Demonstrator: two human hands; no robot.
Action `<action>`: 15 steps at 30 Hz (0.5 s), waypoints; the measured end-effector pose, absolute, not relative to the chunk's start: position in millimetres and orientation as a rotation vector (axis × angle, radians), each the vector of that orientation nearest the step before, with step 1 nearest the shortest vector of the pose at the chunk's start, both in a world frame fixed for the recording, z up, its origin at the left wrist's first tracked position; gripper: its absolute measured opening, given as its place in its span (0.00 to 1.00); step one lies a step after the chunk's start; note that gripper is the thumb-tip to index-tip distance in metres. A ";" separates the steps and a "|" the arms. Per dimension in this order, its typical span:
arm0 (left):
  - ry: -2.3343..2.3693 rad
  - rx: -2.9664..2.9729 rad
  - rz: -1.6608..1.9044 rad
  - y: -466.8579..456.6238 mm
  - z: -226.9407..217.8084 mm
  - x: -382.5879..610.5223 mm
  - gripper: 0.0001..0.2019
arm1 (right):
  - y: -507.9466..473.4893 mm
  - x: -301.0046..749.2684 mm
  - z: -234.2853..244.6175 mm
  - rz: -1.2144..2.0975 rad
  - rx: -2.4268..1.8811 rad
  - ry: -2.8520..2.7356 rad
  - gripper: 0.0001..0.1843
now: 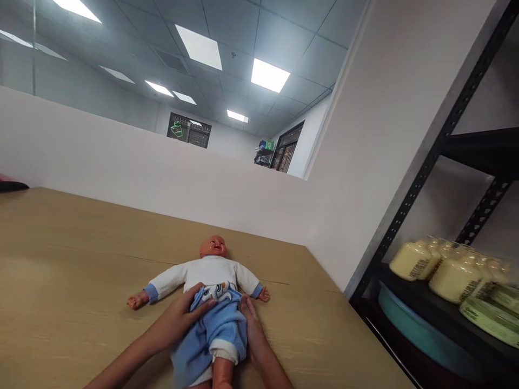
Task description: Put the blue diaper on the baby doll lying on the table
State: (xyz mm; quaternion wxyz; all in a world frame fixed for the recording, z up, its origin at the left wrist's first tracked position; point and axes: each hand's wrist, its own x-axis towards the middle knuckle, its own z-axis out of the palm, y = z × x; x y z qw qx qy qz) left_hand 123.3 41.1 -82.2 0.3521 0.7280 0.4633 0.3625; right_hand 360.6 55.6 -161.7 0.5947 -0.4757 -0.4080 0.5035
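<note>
A baby doll [208, 267] lies on its back on the wooden table [81, 281], head away from me and arms spread. It has on a white top with blue cuffs. Blue doll pants [225, 324] with white leg cuffs cover its hips and upper legs; an animal face decorates the waist area. My left hand [188, 313] grips the waist on the left, thumb lying over the fabric. On the opposite side, my right hand [253, 327] holds the pants at the hip, its fingers partly hidden behind the cloth. One bare doll leg [223, 373] shows below a cuff.
A black metal shelf rack [430, 146] stands at the right, bearing pale yellow bottles [454, 278], green packs [492, 319] and a teal basin [421, 329] lower down. A white wall [162, 178] with a window above borders the table's far edge. A dark item [12, 186] sits far left.
</note>
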 end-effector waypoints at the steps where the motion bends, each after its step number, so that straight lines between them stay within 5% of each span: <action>1: 1.240 1.917 0.971 45.2 -78.7 123.9 0.33 | 58.3 361.1 -161.6 1.138 -1.122 -0.959 0.46; 7: 1.397 2.206 0.959 78.2 -58.0 115.9 0.26 | 90.6 372.8 -140.9 0.997 -1.112 -1.188 0.32; 15: 1.426 2.082 0.904 124.0 -79.8 111.4 0.26 | 154.7 360.1 -150.3 0.775 -1.199 -1.280 0.40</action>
